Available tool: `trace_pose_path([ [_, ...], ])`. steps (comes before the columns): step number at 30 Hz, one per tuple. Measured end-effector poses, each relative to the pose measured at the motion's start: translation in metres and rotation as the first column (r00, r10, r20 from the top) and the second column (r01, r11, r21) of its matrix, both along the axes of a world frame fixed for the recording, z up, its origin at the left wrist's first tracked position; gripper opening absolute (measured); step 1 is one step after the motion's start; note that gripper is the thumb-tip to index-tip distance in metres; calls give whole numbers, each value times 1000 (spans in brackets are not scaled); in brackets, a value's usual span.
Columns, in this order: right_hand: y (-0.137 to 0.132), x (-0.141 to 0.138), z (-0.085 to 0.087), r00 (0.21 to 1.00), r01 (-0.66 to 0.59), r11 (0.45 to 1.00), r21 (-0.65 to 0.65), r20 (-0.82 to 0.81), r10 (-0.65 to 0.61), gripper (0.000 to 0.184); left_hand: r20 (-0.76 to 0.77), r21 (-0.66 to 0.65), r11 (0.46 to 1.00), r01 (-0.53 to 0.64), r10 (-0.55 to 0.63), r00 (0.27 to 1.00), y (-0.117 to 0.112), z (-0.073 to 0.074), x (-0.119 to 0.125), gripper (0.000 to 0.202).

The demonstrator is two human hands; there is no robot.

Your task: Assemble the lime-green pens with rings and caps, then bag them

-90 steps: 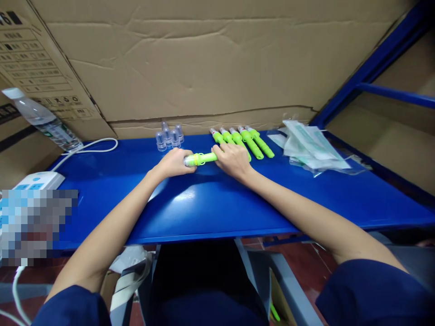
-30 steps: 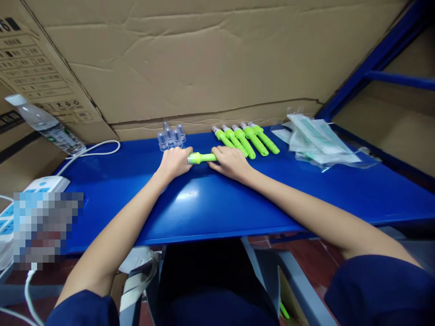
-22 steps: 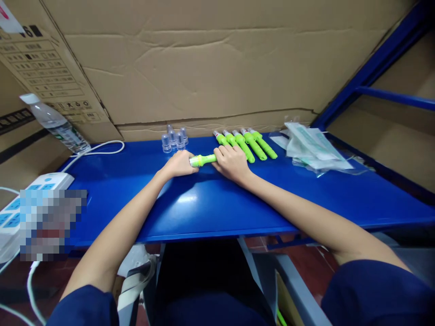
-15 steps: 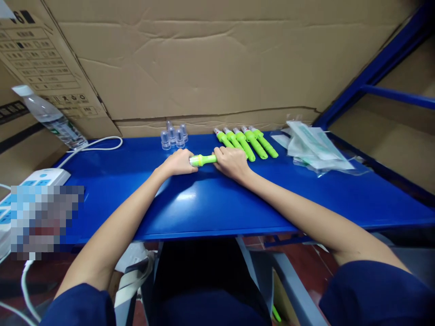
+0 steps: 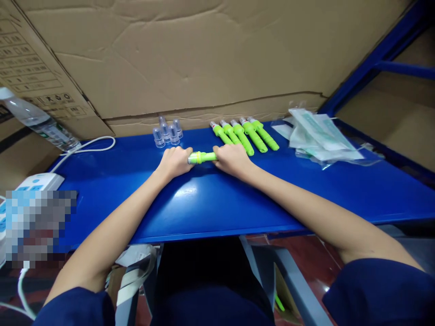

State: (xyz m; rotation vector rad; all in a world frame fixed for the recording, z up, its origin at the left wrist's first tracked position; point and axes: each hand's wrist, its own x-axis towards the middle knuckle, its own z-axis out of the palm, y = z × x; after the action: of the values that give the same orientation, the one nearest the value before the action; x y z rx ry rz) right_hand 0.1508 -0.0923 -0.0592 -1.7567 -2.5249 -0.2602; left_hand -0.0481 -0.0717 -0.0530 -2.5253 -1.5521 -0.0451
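A lime-green pen-shaped device (image 5: 203,157) lies crosswise on the blue table (image 5: 210,199), gripped at both ends. My left hand (image 5: 175,162) is closed around its left, cap end. My right hand (image 5: 232,159) is closed around its right end. Just behind my right hand, several more green pen-shaped devices (image 5: 245,134) lie in a row. Several small clear caps (image 5: 166,132) stand behind my left hand.
A pile of clear sealed pouches (image 5: 317,137) lies at the right of the table. Cardboard sheets (image 5: 190,59) wall the back. A water bottle (image 5: 34,120) leans at the far left, with a white power strip (image 5: 37,181) and cable (image 5: 89,146) near it.
Both hands have stayed on the same green device, gripping its two ends with slight shifts. The view has tilted a little; nothing else on the table has moved.
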Motion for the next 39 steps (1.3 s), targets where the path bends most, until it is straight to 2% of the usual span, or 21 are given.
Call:
trace_pose_path([
  [4,5,4,-4,997,-62,996,65,-49,65,34,7,56,997,-46,46,999,1,1,-2,35],
  [8,5,4,-3,980,-154,974,166,-96,171,41,107,120,987,-106,93,990,5,4,-11,34],
  [15,9,2,-7,954,-225,947,228,-145,261,43,191,220,971,-91,49,980,13,4,-24,48],
  [19,20,12,-12,955,-204,948,242,-164,248,43,194,227,967,-118,74,978,12,4,-28,55],
  [26,31,27,-15,981,-12,976,219,-188,54,44,222,209,965,-155,108,969,15,4,-31,46],
  [30,29,28,-17,981,37,972,230,-194,9,48,218,205,966,-158,112,970,15,1,-29,42],
  [35,13,15,-18,969,-17,994,109,-245,43,59,224,192,963,-190,146,964,14,0,-28,40],
  [39,-8,-6,-18,970,-120,992,46,-205,127,52,226,182,962,-205,163,960,15,-1,-30,40],
])
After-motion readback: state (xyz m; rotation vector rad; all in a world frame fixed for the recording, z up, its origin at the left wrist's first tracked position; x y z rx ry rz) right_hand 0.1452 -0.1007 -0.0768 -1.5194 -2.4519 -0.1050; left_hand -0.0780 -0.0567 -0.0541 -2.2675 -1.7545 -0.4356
